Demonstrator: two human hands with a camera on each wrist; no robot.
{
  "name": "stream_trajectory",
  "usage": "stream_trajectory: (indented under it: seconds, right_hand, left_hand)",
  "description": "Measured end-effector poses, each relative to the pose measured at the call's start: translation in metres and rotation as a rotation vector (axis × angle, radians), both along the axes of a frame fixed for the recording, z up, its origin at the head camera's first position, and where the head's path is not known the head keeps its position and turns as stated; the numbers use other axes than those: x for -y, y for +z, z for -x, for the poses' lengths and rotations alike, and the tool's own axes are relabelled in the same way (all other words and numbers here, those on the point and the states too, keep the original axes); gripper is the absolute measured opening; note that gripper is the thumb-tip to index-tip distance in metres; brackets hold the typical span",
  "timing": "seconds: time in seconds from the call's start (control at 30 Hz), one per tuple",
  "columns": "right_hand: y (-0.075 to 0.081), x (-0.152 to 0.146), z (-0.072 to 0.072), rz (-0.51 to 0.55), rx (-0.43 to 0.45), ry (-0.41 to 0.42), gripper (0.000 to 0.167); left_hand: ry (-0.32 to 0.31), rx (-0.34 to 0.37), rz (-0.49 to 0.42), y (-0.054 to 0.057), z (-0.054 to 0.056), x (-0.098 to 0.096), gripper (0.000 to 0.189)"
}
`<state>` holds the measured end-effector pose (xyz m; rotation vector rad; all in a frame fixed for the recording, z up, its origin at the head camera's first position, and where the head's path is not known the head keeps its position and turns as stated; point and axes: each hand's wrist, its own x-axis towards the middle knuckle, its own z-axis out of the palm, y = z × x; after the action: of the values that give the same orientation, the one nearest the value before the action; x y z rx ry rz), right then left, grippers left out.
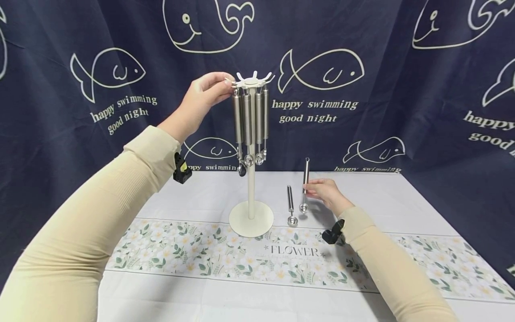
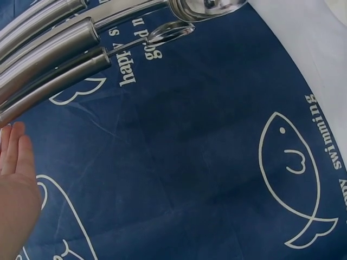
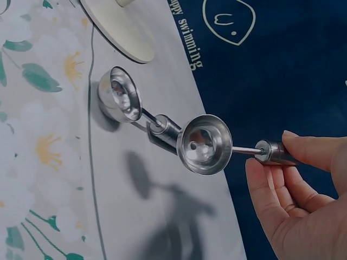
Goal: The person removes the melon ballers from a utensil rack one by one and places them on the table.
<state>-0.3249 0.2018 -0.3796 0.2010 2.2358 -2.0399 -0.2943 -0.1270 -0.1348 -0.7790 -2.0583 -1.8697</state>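
Observation:
A cream stand (image 1: 251, 188) with a ring of hooks holds several steel measuring spoons (image 1: 247, 118), hung bowls down. My left hand (image 1: 207, 91) is at the hooks on its left side, thumb and fingertips pinching the top of the leftmost spoon's handle (image 1: 238, 116). In the left wrist view, the fingers (image 2: 24, 157) reach the handles' ends; the grip itself is cut off. To the right, my right hand (image 1: 325, 192) pinches the lower handle of another measuring spoon (image 3: 206, 145), tilted with its bowl low. A second spoon (image 3: 120, 96) lies on the table beside it.
The white table (image 1: 181, 192) carries a floral printed band (image 1: 169, 250) across its middle. The stand's round base (image 1: 241, 226) rests left of the loose spoon. A dark blue curtain (image 1: 322, 27) with fish drawings hangs behind.

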Motion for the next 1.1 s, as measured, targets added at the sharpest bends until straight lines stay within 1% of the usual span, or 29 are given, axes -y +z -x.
stream_trajectory:
  seconds: [0.23,0.4,0.57,0.77,0.9,1.1]
  right_hand:
    - [-0.007,-0.001,0.0,-0.003,0.028,0.006,0.039]
    - [-0.012,-0.003,0.001,-0.023,0.04,0.008,0.04]
    - [-0.014,-0.002,0.0,-0.042,0.042,0.012,0.039]
    - [-0.02,-0.001,-0.003,-0.061,0.058,0.025,0.041]
    - [-0.022,-0.001,-0.005,-0.092,0.078,0.028,0.043]
    - [-0.025,-0.001,-0.006,-0.087,0.087,0.034,0.043]
  left_hand:
    - [-0.034,-0.002,-0.111,-0.002,0.0,0.001,0.016]
    - [-0.054,0.003,-0.165,-0.003,0.0,0.0,0.013]
    - [-0.063,0.017,-0.205,-0.003,0.001,-0.002,0.014]
    - [-0.056,0.03,-0.211,-0.002,-0.001,-0.002,0.017]
    - [-0.05,0.038,-0.204,-0.002,-0.002,-0.003,0.019]
    - [-0.035,0.036,-0.195,-0.002,-0.003,-0.003,0.022]
